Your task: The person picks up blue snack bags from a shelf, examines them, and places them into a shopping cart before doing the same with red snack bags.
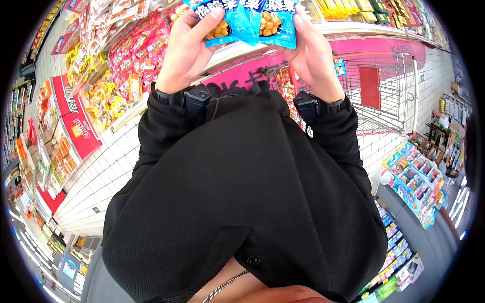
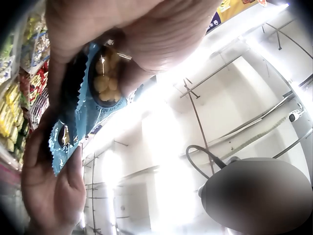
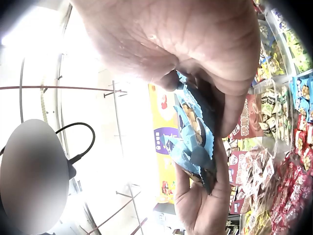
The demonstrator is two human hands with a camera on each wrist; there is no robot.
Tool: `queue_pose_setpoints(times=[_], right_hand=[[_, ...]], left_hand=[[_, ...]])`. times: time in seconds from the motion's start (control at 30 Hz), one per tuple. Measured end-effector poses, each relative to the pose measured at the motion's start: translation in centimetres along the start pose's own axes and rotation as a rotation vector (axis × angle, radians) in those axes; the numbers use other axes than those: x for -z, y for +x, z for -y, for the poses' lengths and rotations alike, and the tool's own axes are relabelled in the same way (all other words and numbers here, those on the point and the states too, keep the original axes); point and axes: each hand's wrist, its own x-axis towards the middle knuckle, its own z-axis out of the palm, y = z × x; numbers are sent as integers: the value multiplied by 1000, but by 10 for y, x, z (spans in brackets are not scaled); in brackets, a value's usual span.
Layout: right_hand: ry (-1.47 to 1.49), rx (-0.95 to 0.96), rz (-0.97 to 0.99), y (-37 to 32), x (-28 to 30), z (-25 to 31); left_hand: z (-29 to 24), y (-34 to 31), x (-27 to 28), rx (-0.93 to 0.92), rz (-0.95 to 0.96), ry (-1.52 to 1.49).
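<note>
Overlapping blue snack packets (image 1: 275, 31), printed with round golden nuts and white characters, are held up at the top of the head view. My left hand (image 1: 184, 53) grips their left side, thumb across the front. On the right side, my right hand (image 1: 316, 58) pinches the packets' edge between thumb and fingers. The left wrist view shows a packet (image 2: 105, 105) with serrated edges under the left hand (image 2: 132, 39), and the right hand below. From the right wrist, the packets (image 3: 193, 132) appear edge-on and fanned between both hands. Fingers behind the packets are mostly hidden.
Bins of wrapped sweets, among them red packets (image 1: 144, 55) and yellow ones (image 1: 103, 101), stand at left and ahead. A wire shopping cart (image 1: 399, 96) is at the right, beside a pink panel (image 1: 348, 48). White tiled floor (image 1: 118, 166) runs around me.
</note>
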Motion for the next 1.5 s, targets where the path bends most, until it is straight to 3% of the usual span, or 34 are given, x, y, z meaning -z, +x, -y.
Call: queue_pose_setpoints(times=[0.07,0.1,0.3,0.4,0.57,0.67,0.83,0.93,1.07,1.1,1.27,1.3,1.33,1.37,1.5], right_hand=[[-24,6,-21,2,-12,-6],[-52,15,27,4,-18,-8],[-34,-100,82,19,-41,-38],[-210,-176,14,23,-61,-50],[-252,-143,38,39,-84,-81],[-276,10,60,49,-83,-101],[-312,-10,10,52,-81,-102],[-314,-19,-1,59,-79,-101],[-430,-72,-27,66,-79,-85],[-397,-44,-16,69,-80,-84],[-124,-180,141,93,-40,-87],[69,-232,178,89,-51,-72],[-48,-192,179,90,-51,-70],[-165,-154,179,91,-52,-69],[-483,-33,140,96,-48,-55]], left_hand=[[-4,-6,10,5,-11,-9],[-14,-13,-15,31,-122,22],[-25,-28,17,2,-177,-46],[-32,-37,33,30,-196,-78],[-43,-45,50,80,-166,-162],[-47,-50,54,89,-160,-199],[-44,-46,67,128,-142,-179],[-33,-35,76,132,-220,-37],[-18,-15,67,-267,-384,381],[-43,-20,50,-40,-445,571],[-21,5,59,-145,-404,406],[-19,11,60,-142,-386,367],[-10,20,54,-281,-333,265],[-1,18,47,-259,-401,300],[-20,17,48,-49,-131,200]])
